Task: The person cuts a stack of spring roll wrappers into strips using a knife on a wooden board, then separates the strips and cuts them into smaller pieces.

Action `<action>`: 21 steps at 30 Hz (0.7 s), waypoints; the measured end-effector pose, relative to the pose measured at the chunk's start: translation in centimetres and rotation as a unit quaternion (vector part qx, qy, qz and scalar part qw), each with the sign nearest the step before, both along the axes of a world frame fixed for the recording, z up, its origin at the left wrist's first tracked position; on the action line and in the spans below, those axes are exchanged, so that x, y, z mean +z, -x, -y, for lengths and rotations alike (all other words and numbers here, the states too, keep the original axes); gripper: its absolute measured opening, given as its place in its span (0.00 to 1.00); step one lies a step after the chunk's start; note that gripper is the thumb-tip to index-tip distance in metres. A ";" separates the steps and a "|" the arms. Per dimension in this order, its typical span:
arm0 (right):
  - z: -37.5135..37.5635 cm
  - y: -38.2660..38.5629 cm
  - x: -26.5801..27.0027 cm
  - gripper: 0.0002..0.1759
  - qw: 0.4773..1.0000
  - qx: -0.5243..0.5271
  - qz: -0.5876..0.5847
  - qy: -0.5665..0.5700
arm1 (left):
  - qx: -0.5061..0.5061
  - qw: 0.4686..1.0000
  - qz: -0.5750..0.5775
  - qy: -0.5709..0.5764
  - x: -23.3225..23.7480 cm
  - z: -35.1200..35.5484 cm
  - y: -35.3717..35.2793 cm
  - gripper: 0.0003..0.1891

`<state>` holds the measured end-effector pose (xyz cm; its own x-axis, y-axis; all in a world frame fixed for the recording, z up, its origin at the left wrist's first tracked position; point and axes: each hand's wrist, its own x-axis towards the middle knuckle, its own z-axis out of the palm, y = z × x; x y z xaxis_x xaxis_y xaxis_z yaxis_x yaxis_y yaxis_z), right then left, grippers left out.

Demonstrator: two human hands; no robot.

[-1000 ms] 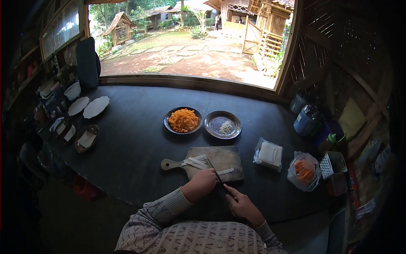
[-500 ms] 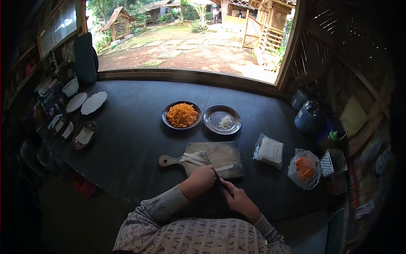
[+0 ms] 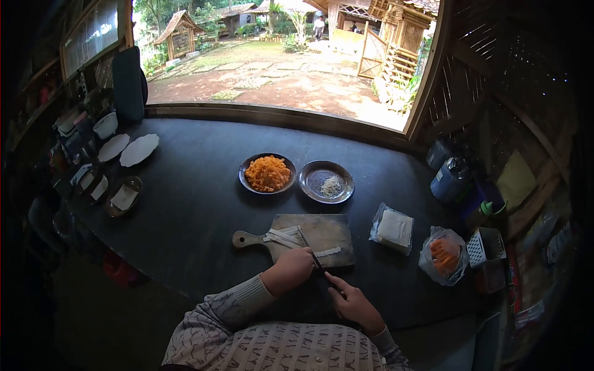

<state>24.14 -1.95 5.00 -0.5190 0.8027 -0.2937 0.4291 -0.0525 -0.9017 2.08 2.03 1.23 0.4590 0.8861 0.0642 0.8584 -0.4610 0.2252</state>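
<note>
A wooden cutting board [image 3: 337, 232] with a round handle lies on the dark table in front of me. Long pale strips [image 3: 283, 236], perhaps of tofu skin or dough, rest together on its left half. My left hand [image 3: 291, 268] curls over their near ends, fingers closed and partly hidden. My right hand [image 3: 357, 304] grips the dark handle of a knife [image 3: 316, 260], whose blade angles up and left beside the strips. To the right of the blade lies a short row of small cut white pieces [image 3: 328, 252].
Beyond the board stand a plate of orange diced food [image 3: 267, 173] and a plate with white bits [image 3: 330, 185]. To the right are a packet of white sheets [image 3: 395, 229], a bag of carrots [image 3: 444, 255] and a white basket [image 3: 486, 246]. White dishes [image 3: 139, 150] sit at left.
The camera view has shifted slightly, so the board appears a little lower. My right hand with the knife has moved slightly down and right; my left hand stays at the strips.
</note>
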 end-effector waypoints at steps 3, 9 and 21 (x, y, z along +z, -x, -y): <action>-0.1 0.6 -0.2 0.25 1.000 0.004 0.023 -0.017 | 0.018 0.999 0.030 -0.011 0.7 0.6 -0.1 0.10; -1.4 2.6 -0.1 0.25 0.999 -0.012 0.029 -0.037 | 0.006 0.997 0.071 -0.034 -1.0 -0.1 0.3 0.10; 0.5 0.0 0.0 0.26 1.000 0.000 -0.024 -0.004 | -0.021 0.997 0.067 0.026 1.4 0.6 0.8 0.10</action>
<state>24.12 -2.43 4.98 -0.5320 0.8050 -0.2625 0.3863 -0.0452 -0.9213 1.32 1.46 2.66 0.4858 0.8701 0.0828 0.7990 -0.4805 0.3617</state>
